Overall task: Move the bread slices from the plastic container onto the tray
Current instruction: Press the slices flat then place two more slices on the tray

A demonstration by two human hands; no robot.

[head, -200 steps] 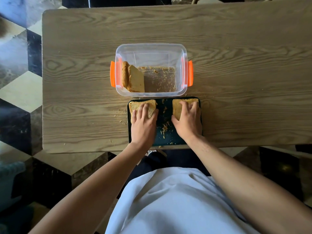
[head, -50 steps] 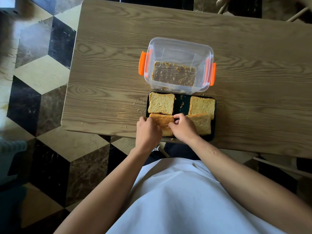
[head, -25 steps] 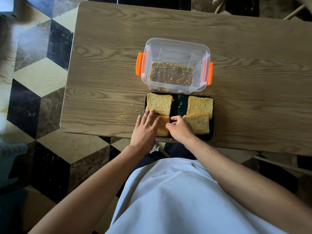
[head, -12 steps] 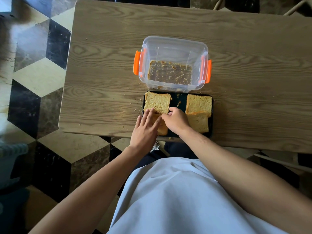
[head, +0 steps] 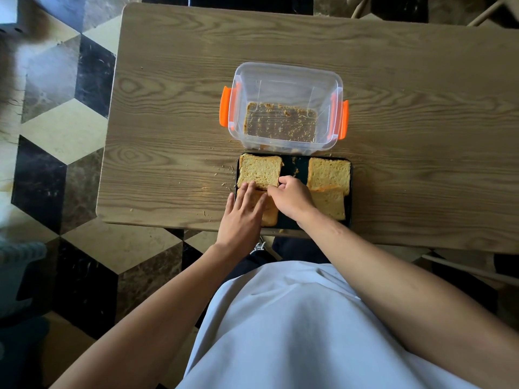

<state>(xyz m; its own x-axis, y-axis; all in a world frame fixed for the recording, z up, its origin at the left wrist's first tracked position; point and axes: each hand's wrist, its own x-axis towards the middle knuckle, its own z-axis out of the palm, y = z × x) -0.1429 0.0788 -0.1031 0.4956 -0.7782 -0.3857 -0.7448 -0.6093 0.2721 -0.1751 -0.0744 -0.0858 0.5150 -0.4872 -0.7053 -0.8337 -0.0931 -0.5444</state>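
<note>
Four bread slices lie on the dark tray (head: 297,167). The far-left slice (head: 259,174) lies flat at the tray's 10 o'clock corner, the far-right slice (head: 329,173) at its 2 o'clock corner, overlapping the near-right slice (head: 328,204) at 4 o'clock. The near-left slice (head: 270,214) at 8 o'clock is mostly covered by the hands.

The left hand (head: 243,217) lies flat, fingers spread and released, pressing on the near-left slice, with its fingertips touching the near edge of the far-left slice. The right hand (head: 290,196) is curled, its fingertips pinching at the near right corner of the far-left slice; whether it actually grips the bread I cannot tell.

The plastic container (head: 286,77), clear with orange clips, stands just beyond the tray at 12 o'clock, touching or nearly touching its far edge. It holds only crumbs (head: 280,123) on its bottom. More crumbs dot the table (head: 174,108) at the tray's 9 o'clock. The tray sits at the table's near edge. Beyond the table's left edge, at 9 o'clock, is a floor (head: 56,130) of black, cream and brown tiles.
</note>
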